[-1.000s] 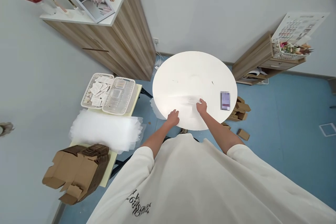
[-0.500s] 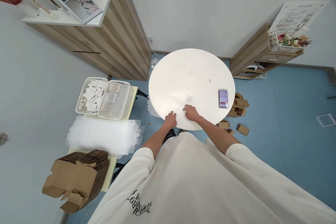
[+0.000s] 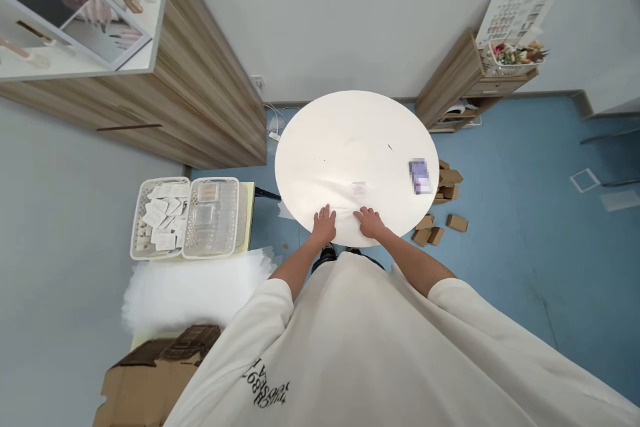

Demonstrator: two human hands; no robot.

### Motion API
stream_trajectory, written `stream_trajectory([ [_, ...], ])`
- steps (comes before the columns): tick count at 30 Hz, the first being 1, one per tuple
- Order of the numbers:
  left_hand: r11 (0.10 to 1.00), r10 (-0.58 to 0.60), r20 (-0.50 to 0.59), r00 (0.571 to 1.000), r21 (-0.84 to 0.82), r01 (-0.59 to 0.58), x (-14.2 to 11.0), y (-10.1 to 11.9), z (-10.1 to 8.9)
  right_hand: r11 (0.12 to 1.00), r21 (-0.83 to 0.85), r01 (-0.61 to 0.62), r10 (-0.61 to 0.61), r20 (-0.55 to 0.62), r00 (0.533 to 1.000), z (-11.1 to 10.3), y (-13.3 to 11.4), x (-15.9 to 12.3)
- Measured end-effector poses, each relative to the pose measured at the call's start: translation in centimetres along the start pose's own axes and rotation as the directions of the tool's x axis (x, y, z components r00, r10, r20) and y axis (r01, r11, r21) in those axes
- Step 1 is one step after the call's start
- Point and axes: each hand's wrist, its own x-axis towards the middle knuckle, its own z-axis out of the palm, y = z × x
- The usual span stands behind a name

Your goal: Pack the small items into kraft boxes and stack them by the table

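On the round white table point(image 3: 350, 110), a small clear plastic box point(image 3: 359, 188) sits on a thin whitish sheet point(image 3: 345, 211), which barely stands out from the tabletop. My left hand point(image 3: 325, 224) is at the table's near edge, fingers bent over the sheet's near side. To its right, my right hand point(image 3: 371, 221) pinches the same edge just below the box. Creases run across the sheet between both hands. My thumbs are mostly hidden.
At the right of the table lies a blurred purple item point(image 3: 420, 175). Small brown cartons point(image 3: 457, 223) are on the floor beyond. The left side table carries white baskets point(image 3: 210, 218), stacked whitish sheets point(image 3: 200, 290) and flattened cardboard boxes point(image 3: 150, 383). A wooden cabinet point(image 3: 210, 80) stands behind.
My right hand has shifted slightly right and down, level with my left hand. The sheet now shows creases between them. The camera view has turned a little to the right.
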Motion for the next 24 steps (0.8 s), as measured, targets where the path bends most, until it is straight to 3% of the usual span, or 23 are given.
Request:
stream_trajectory([
  [7,0.990,0.136,0.030,0.990,0.034,-0.137,1.8,-1.4,-0.7,0.970,0.168,-0.176,0.182,-0.023,0.983,0.8,-0.2,-1.1],
  [14,0.986,0.160,0.104,0.982,0.035,-0.165,2.1,-1.7,-1.5,0.795,0.476,-0.375,0.427,-0.001,0.904,-0.9,0.9,0.2],
  [17,0.987,0.151,0.119,0.981,0.035,-0.156,2.2,-1.5,-2.1,0.772,0.510,-0.379,0.453,-0.024,0.891,-2.0,2.1,1.3],
  [20,0.992,0.117,0.138,0.984,0.028,-0.122,2.5,-1.2,-2.6,0.803,0.482,-0.351,0.450,-0.105,0.887,-3.0,3.4,2.7],
  [24,0.995,0.090,0.143,0.986,0.030,-0.095,2.7,-0.2,-3.0,0.875,0.423,-0.234,0.330,-0.168,0.929,-3.9,4.9,4.0],
])
